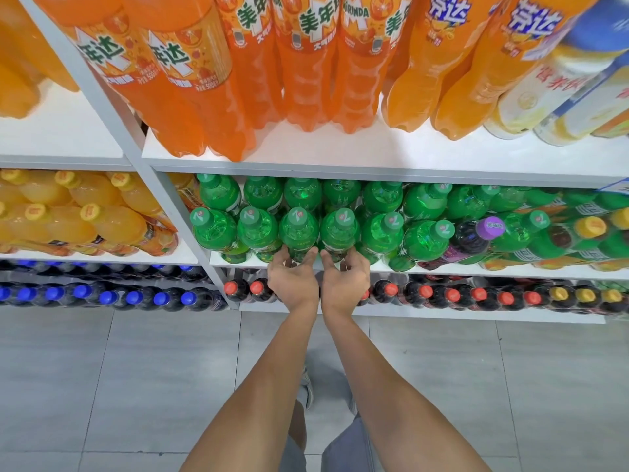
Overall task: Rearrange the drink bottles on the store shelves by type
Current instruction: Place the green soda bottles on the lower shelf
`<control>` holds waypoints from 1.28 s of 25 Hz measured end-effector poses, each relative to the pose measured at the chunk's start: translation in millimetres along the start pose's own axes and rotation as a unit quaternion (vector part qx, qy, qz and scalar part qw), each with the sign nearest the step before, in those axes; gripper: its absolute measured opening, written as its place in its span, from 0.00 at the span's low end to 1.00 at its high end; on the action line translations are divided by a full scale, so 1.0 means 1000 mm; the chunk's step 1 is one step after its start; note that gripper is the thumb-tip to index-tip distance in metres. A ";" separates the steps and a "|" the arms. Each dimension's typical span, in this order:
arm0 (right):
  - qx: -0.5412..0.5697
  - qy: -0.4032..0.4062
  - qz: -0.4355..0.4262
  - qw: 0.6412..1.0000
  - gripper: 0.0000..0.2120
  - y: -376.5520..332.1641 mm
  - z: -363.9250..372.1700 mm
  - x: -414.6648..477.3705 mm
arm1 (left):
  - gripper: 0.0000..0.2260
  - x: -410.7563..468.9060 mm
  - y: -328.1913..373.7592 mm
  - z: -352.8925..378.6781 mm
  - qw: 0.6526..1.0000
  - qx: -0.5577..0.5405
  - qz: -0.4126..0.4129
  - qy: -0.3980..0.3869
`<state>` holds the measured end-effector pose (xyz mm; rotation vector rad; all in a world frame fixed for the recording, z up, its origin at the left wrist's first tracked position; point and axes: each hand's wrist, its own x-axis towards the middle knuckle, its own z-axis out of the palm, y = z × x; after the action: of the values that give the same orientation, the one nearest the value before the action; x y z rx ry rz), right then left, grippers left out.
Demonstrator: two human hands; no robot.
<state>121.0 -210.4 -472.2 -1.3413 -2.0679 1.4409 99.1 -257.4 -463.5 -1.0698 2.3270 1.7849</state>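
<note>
On the middle shelf, right of the white upright: two rows of green bottles, caps tipped toward the camera. Left hand wrapped round the lower body of the third green bottle in the front row, thumb on its right side, fingers on its left. Right hand curled the same way round the fourth green bottle, thumb on the left, fingers on the right. Both bottles at the shelf's front edge, touching each other, bases and labels hidden behind the hands. Lifted or resting on the board: impossible to tell.

Farther right in the same front row, wedged between green ones: a dark bottle with a purple cap, label mostly covered. Beyond it, yellow-capped bottles, blurred toward the frame edge. Back row half tucked under the upper shelf, only caps and shoulders showing.

Up top, orange soda bottles, necks and caps cut off by the top edge; at far right, pale bottles, print smeared and unreadable. On the lowest level, red-capped cola bottles, a few hidden behind the wrists; blue-capped bottles in the left bay. Between the forearms, a shoe on grey floor tiles, mostly covered.
</note>
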 end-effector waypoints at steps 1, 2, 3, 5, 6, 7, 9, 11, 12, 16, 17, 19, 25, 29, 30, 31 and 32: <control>-0.001 -0.001 0.001 1.000 0.19 0.001 -0.001 0.000 | 0.27 0.001 -0.001 0.000 1.000 0.002 -0.001 -0.003; -0.001 -0.002 0.006 1.000 0.19 0.001 -0.001 -0.001 | 0.28 0.001 -0.002 -0.001 1.000 0.006 -0.001 -0.007; -0.002 -0.003 0.012 1.000 0.19 0.001 -0.002 -0.001 | 0.29 0.001 -0.003 -0.002 1.000 0.013 0.003 -0.010; -0.008 -0.007 0.022 1.000 0.20 -0.001 -0.001 0.000 | 0.30 -0.001 0.000 -0.003 1.000 0.025 0.013 -0.014; -0.010 -0.014 0.027 0.999 0.21 -0.002 -0.002 0.001 | 0.30 -0.001 0.001 -0.004 0.999 0.030 0.016 -0.019; -0.011 -0.020 0.035 0.999 0.21 -0.004 -0.003 0.002 | 0.29 0.000 0.000 -0.004 0.999 0.034 0.022 -0.024; -0.015 -0.038 0.039 0.998 0.20 -0.008 -0.005 0.005 | 0.28 0.000 0.003 -0.007 0.998 0.047 0.031 -0.038; -0.026 -0.061 0.039 0.997 0.16 -0.011 -0.009 0.005 | 0.27 0.000 0.005 -0.012 0.995 0.067 0.038 -0.060; -0.028 -0.078 0.043 0.996 0.16 -0.013 -0.012 0.004 | 0.26 0.000 0.007 -0.015 0.993 0.084 0.044 -0.073; -0.066 -0.154 0.035 0.985 0.20 -0.034 -0.033 -0.002 | 0.24 -0.004 0.020 -0.037 0.971 0.182 0.095 -0.122; -0.084 -0.174 0.031 0.981 0.22 -0.039 -0.040 -0.003 | 0.22 -0.005 0.024 -0.044 0.962 0.208 0.120 -0.127; -0.153 -0.210 0.006 0.966 0.27 -0.049 -0.054 -0.005 | 0.20 -0.008 0.033 -0.060 0.948 0.244 0.159 -0.131; -0.271 -0.283 -0.089 0.916 0.29 -0.079 -0.094 -0.018 | 0.19 -0.024 0.043 -0.118 0.932 0.278 0.182 -0.143; -0.286 -0.287 -0.162 0.900 0.26 -0.111 -0.113 -0.032 | 0.19 -0.033 0.063 -0.149 0.932 0.270 0.188 -0.151; -0.286 -0.288 -0.180 0.896 0.25 -0.119 -0.118 -0.034 | 0.20 -0.035 0.071 -0.156 0.931 0.266 0.196 -0.151; -0.281 -0.287 -0.197 0.894 0.24 -0.128 -0.124 -0.036 | 0.20 -0.037 0.078 -0.161 0.931 0.256 0.208 -0.153; -0.277 -0.289 -0.213 0.891 0.24 -0.137 -0.130 -0.036 | 0.20 -0.039 0.086 -0.166 0.931 0.247 0.220 -0.156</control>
<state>155.5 -173.2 -286.1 -0.5285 -3.0877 1.1792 146.6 -371.0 -317.0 -0.1888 2.7116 1.2053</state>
